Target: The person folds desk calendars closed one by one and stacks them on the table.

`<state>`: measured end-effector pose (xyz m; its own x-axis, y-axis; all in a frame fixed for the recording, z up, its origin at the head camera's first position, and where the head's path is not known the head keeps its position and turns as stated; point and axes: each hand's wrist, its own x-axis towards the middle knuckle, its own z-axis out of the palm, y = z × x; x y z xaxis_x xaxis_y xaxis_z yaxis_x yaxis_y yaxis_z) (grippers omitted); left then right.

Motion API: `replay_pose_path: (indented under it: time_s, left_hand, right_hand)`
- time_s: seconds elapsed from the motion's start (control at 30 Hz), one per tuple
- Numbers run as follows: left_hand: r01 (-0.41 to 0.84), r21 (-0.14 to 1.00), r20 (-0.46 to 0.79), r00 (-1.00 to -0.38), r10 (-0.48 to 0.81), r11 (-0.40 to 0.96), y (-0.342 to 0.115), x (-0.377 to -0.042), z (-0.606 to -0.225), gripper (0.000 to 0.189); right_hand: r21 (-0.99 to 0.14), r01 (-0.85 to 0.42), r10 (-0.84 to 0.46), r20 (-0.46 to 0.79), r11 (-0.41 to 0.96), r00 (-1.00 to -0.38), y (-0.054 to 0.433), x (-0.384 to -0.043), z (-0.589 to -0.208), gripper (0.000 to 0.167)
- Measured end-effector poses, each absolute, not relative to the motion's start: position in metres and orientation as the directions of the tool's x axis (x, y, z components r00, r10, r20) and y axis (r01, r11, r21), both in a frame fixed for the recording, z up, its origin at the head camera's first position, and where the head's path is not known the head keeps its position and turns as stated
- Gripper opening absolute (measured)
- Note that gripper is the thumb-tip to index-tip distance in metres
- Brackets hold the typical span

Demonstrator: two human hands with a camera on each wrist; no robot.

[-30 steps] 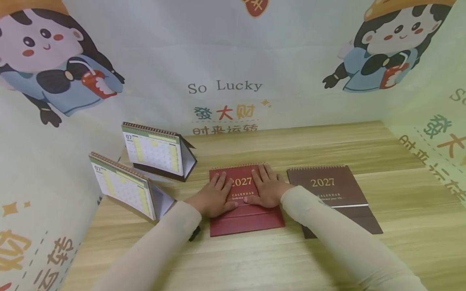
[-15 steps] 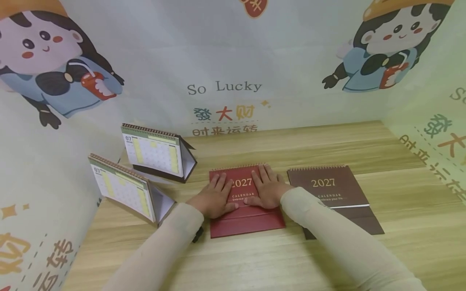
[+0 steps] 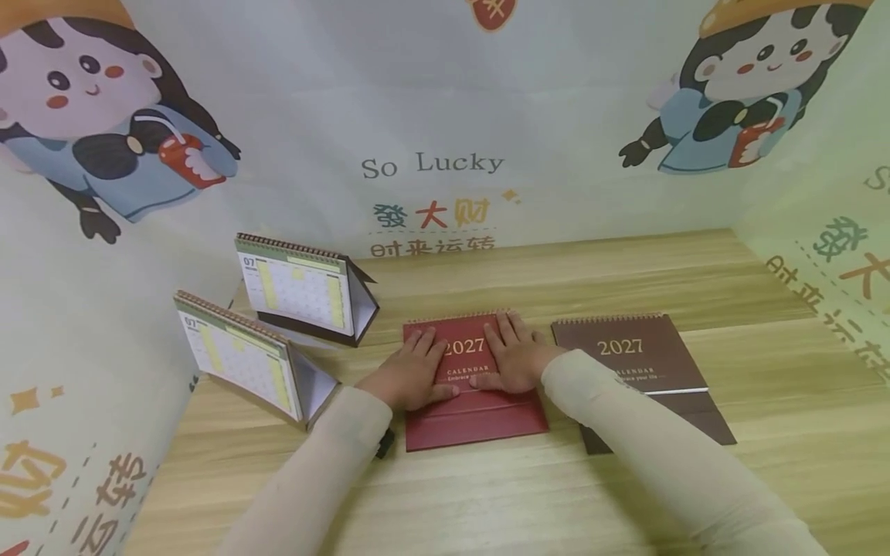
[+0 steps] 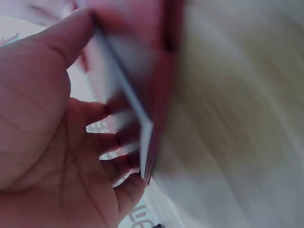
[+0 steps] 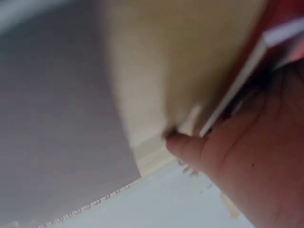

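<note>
A red 2027 desk calendar (image 3: 480, 431) lies flat on the table, its coil at the far edge. My left hand (image 3: 410, 374) rests on its left part with fingers extended and thumb pointing inward. On the right part lies my right hand (image 3: 518, 359), fingers pointing away and thumb toward the middle. In the left wrist view, the left palm (image 4: 52, 142) faces the camera, and its fingertips meet the calendar's edge (image 4: 161, 99). The right wrist view has the right hand (image 5: 256, 152) beside the calendar's page edge (image 5: 237, 85), one finger extending past it; blur hides detail.
Right of the red calendar lies a dark brown 2027 calendar (image 3: 619, 332), partly under the right forearm. Two calendars stand upright at left, a back one (image 3: 299, 286) and a front one (image 3: 239, 355), showing month pages. A small black object (image 3: 385, 443) lies by the left wrist. Printed cloth surrounds the wooden table (image 3: 480, 502).
Both hands keep their places on the red calendar. The head view shifts slightly; otherwise the things stand as before.
</note>
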<state>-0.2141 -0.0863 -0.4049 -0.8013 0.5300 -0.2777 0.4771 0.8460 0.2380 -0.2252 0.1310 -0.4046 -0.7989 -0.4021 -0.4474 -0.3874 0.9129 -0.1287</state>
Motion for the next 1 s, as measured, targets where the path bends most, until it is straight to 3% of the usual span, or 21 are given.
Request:
replay_pose_path:
  time_s: [0.1, 0.23, 0.3, 0.4, 0.5, 0.77, 0.9, 1.0]
  left_hand:
    - [0.429, 0.349, -0.212, -0.83, 0.516, 0.833, -0.092, -0.217, -0.404, 0.073]
    - [0.294, 0.473, -0.081, -0.924, 0.374, 0.831, -0.1, -0.215, -0.401, 0.059]
    - [0.21, 0.477, -0.049, -0.963, 0.264, 0.853, -0.104, -0.212, -0.401, 0.05]
    - [0.109, 0.438, -0.067, -0.986, 0.153, 0.892, -0.106, -0.209, -0.404, 0.037]
    - [0.092, 0.418, -0.093, -0.985, 0.143, 0.904, -0.105, -0.208, -0.407, 0.038]
    - [0.063, 0.574, -0.128, -0.978, 0.165, 0.816, -0.104, -0.21, -0.406, 0.031]
    - [0.002, 0.67, -0.156, -0.977, 0.143, 0.743, -0.105, -0.211, -0.403, 0.022]
    - [-0.019, 0.702, -0.161, -0.978, 0.132, 0.712, -0.106, -0.21, -0.4, 0.029]
  right_hand:
    - [-0.299, -0.368, -0.464, -0.388, 0.881, -0.796, 0.141, -0.231, -0.395, 0.093]
    - [-0.502, -0.298, -0.43, -0.168, 0.812, -0.887, 0.155, -0.235, -0.388, 0.063]
    - [-0.522, -0.247, -0.357, -0.121, 0.816, -0.926, 0.159, -0.235, -0.387, 0.045]
    - [-0.493, -0.15, -0.269, -0.179, 0.857, -0.946, 0.162, -0.231, -0.387, 0.035]
    - [-0.495, -0.084, -0.23, -0.242, 0.865, -0.943, 0.161, -0.229, -0.39, 0.034]
    - [-0.615, -0.003, -0.206, -0.259, 0.789, -0.944, 0.158, -0.232, -0.395, 0.033]
    - [-0.678, 0.05, -0.186, -0.27, 0.733, -0.945, 0.162, -0.231, -0.394, 0.041]
    - [-0.71, 0.067, -0.17, -0.258, 0.701, -0.951, 0.163, -0.23, -0.395, 0.048]
